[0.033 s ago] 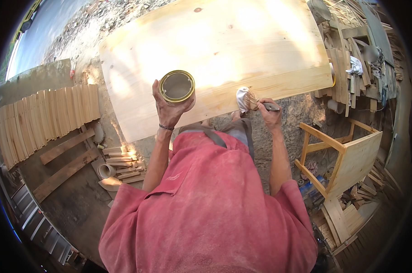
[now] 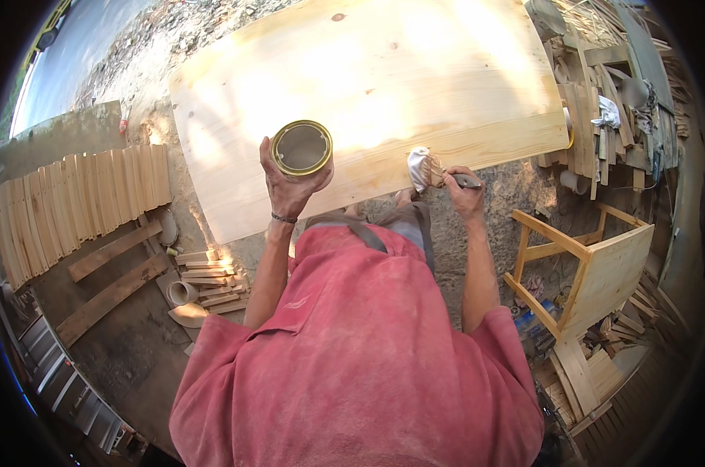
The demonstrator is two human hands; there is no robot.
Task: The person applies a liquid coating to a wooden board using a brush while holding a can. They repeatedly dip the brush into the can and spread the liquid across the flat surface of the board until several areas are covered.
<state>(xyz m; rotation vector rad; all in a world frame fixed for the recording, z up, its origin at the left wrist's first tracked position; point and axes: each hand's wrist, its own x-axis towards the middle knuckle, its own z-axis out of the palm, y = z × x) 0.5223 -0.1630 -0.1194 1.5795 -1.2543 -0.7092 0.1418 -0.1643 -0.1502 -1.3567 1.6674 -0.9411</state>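
Note:
My left hand (image 2: 289,191) is wrapped round an open round can (image 2: 303,149) with a gold-coloured rim, its mouth facing up. The can is held over the near left part of a broad pale wooden panel (image 2: 236,163); its contents are hard to make out. My right hand (image 2: 468,194) grips the dark handle of a paintbrush (image 2: 432,170). White covers the brush's left end, with tan beside it; whether the white is bristle, coating or cloth I cannot tell. That end is at the panel's near edge, and whether it touches the wood is unclear.
A row of upright wooden slats (image 2: 80,202) stands at left, with a stack of short wood pieces (image 2: 212,280) nearer me. On the right are a small wooden frame (image 2: 578,268) and piles of offcuts with a white cloth (image 2: 607,114). My feet are by the panel's near edge.
My right hand and the paintbrush have shifted very slightly to the right. The left hand and the can hold the same place.

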